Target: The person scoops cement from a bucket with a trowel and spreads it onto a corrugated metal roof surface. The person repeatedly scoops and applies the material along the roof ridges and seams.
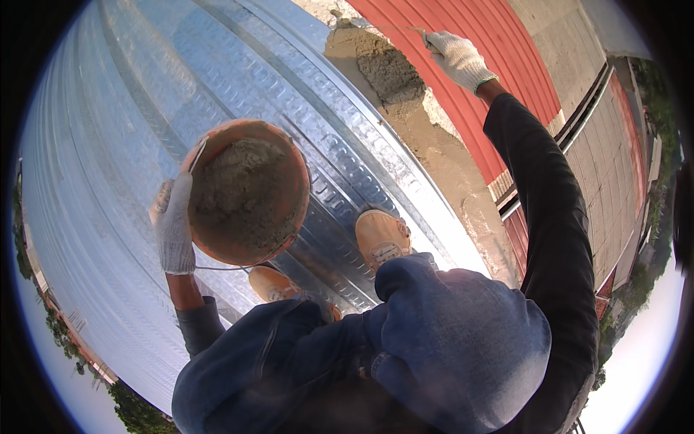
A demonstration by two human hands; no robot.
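Observation:
My left hand (176, 224), in a pale knit glove, is closed on the left rim of an orange bucket (302, 177). Grey-brown wet mortar (246, 192) fills much of the bucket, and its thin wire handle hangs along the side. My right hand (457, 59), also gloved, reaches far out to the upper right. Its fingers are wrapped round the handle end of what looks like a trowel (419, 30), whose thin shank runs left toward the wall top. Below that tool, a thick dark patch of fresh mortar (390, 69) lies on the ledge (452, 163).
Under my tan shoes (381, 235) is a ribbed, shiny metal roof (144, 145) that spreads left. Beyond the mortared ledge, a red corrugated roof (463, 22) slopes away. Farther right lie a grey roof (603, 163) and greenery. My bent knees in jeans (463, 333) fill the lower middle.

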